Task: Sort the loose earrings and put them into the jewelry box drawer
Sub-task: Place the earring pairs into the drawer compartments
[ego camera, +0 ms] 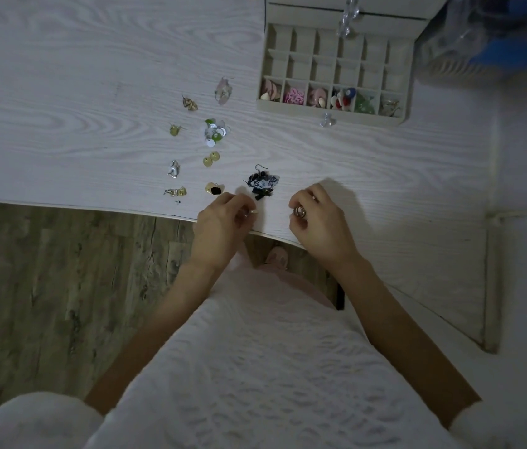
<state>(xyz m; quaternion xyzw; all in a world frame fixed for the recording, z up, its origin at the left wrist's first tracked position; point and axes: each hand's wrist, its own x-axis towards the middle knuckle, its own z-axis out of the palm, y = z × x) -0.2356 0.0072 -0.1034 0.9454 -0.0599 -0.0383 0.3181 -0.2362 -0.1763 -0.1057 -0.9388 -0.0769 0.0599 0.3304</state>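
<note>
Here, left hand pinches small earring; right hand curled round round earring, table edge.

A pale whitewashed wood-grain bench carries a beige compartmented jewelry box drawer pulled open at its far right. Loose earrings lie scattered left of it: a blue-and-white fan-shaped pair, gold discs and a green-and-silver sequin cluster

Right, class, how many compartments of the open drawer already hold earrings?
6, all in the nearest row of the drawer, left to right: pink-and-cream earrings, bright pink earrings, pale pink earrings, red-white-blue earrings, green earrings, silvery earrings. Rows behind look empty, though walls hide some floor.
</note>
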